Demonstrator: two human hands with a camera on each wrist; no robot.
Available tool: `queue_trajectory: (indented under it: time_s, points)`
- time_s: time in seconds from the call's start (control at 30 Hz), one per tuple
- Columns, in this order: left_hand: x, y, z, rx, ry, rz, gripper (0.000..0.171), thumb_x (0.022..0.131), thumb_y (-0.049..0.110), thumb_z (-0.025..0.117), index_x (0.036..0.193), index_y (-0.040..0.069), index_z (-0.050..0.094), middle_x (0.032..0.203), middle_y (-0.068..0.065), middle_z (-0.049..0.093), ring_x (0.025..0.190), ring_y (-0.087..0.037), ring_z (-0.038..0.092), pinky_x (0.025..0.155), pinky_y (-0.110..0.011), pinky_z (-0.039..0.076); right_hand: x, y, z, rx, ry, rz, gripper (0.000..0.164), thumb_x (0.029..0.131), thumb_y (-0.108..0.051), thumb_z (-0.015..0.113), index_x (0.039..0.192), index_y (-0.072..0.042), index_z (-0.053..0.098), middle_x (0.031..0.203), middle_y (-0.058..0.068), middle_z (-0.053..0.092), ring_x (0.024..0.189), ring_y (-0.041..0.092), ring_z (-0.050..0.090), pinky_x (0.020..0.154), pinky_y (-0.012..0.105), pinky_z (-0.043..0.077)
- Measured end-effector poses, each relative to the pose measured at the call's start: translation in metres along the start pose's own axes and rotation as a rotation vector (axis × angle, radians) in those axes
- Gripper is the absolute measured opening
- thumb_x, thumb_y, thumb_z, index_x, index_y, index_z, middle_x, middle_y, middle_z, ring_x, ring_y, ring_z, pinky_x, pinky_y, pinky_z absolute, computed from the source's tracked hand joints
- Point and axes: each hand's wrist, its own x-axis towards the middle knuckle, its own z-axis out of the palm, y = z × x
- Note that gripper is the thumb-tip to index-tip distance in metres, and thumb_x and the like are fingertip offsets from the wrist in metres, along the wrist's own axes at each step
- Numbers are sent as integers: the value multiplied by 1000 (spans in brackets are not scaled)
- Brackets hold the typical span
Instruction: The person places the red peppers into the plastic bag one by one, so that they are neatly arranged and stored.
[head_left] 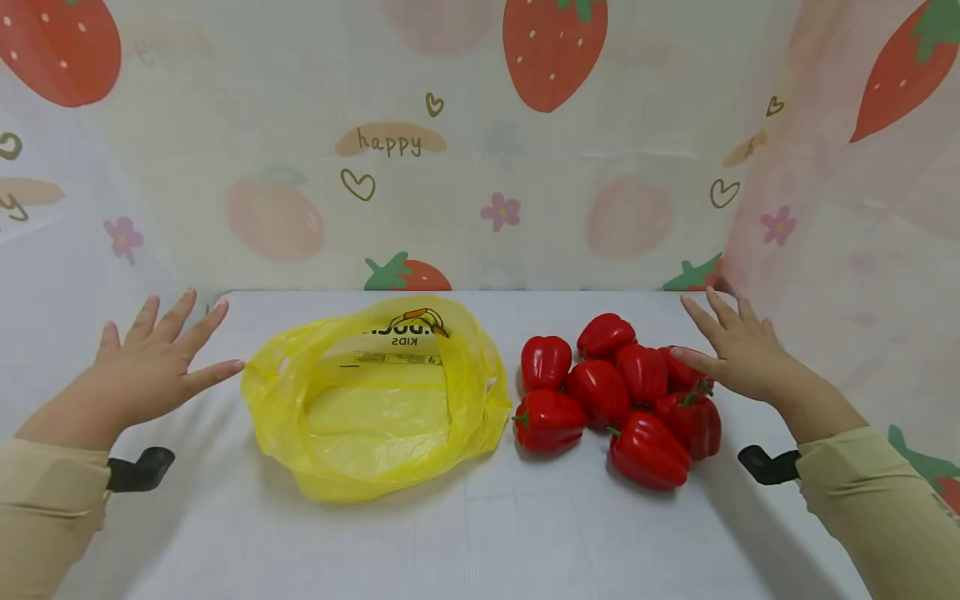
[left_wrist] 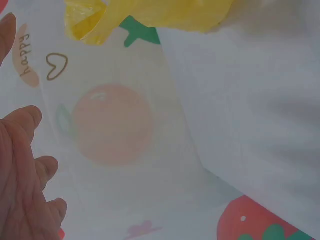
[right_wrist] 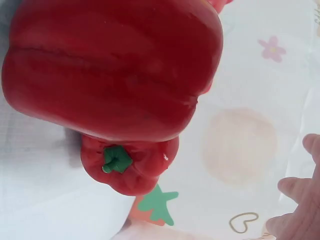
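A yellow plastic bag stands on the table with its wide mouth gaping towards me; dark print shows on its far inner wall. To its right lies a cluster of several red bell peppers, some with green stems. My left hand hovers left of the bag, fingers spread, holding nothing. My right hand is likewise spread beside the peppers; its thumb overlaps the rearmost right one in the head view, but no grip shows. In the right wrist view a pepper looms large, with the fingers apart from it.
The white tabletop runs back to a cloth backdrop printed with strawberries, hearts and flowers. Cloth walls also rise on the left and right. A black mount sticks out from each sleeve cuff.
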Motion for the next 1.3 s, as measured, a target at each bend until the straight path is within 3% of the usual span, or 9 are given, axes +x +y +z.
queue_trajectory:
  time_s: [0.53,0.9,1.1,1.3]
  points:
    - [0,6,-4,-10,10,10,87,86,66,35,145,22,-10,147,-21,-19,126,-47,-27,89,-72,-17,1,-1,0,-11,-3,3,85,87,-59,44,148,-17,2,148,27,-1,129,55,-9,95,74,0]
    - [-2,3,0,-228,19,52,85,89,55,45,145,23,-12,149,-18,-17,131,-45,-19,97,-71,0,2,2,4,5,-1,1,85,86,-59,44,147,-17,1,148,27,-2,129,54,-12,95,73,-3]
    - [-3,2,5,-368,10,71,86,90,48,49,144,26,-15,150,-11,-19,135,-38,-15,102,-65,2,4,3,7,-9,-8,6,86,86,-59,44,147,-17,1,148,27,-2,129,54,-11,96,72,-2]
    - [0,6,11,-443,8,75,91,89,46,53,143,24,-17,151,-13,-13,136,-39,-9,102,-65,6,5,3,10,3,-19,19,87,86,-60,44,147,-18,0,148,27,-3,129,55,-11,96,73,-3]
